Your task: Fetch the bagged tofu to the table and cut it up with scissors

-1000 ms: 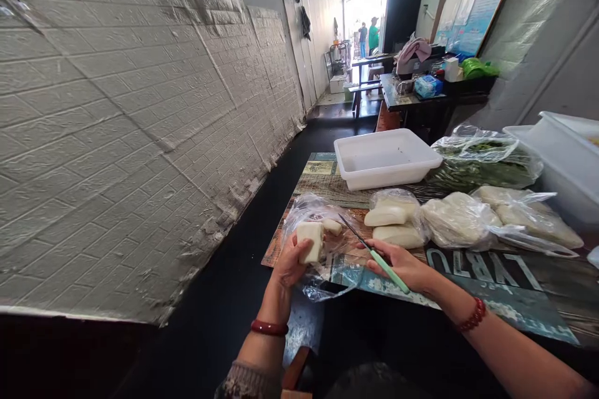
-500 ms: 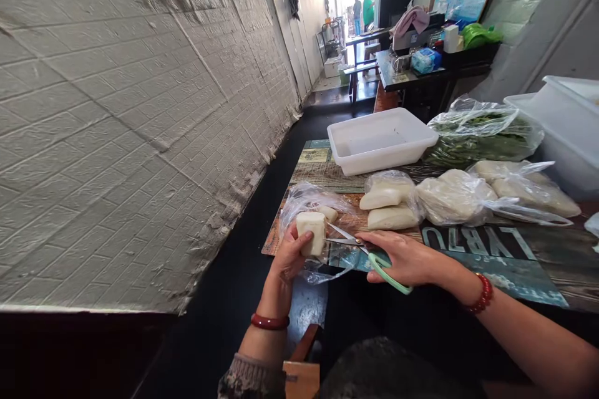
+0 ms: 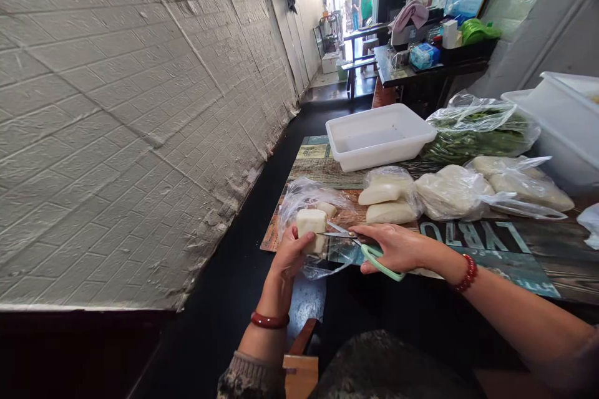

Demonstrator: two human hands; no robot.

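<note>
My left hand [image 3: 292, 252] is closed around a pale white block [image 3: 311, 222] of smooth, doughy-looking food, thumb on its near face. My right hand [image 3: 397, 248] grips scissors [image 3: 381, 265] with mint-green handles. Their blades are spread, pointing left at the block's right side. The lower blade meets the block's edge; I cannot tell how deep it goes. Behind and below the block lies a crumpled clear plastic bag [image 3: 299, 193], with a smaller pale piece [image 3: 326, 207] in or on it.
Right of my hands, clear bags of pale blocks [image 3: 388, 212] and more bagged pale food [image 3: 452, 190] line the patterned tabletop [image 3: 496, 262]. Farther back stand a white plastic tub [image 3: 384, 153] and bagged greens [image 3: 482, 137]. A textured wall [image 3: 140, 137] rises at left; two people are by the doorway.
My right hand and the scissors have shifted slightly left, toward the block. The block has tilted a little in my left hand. The whole view has moved slightly.
</note>
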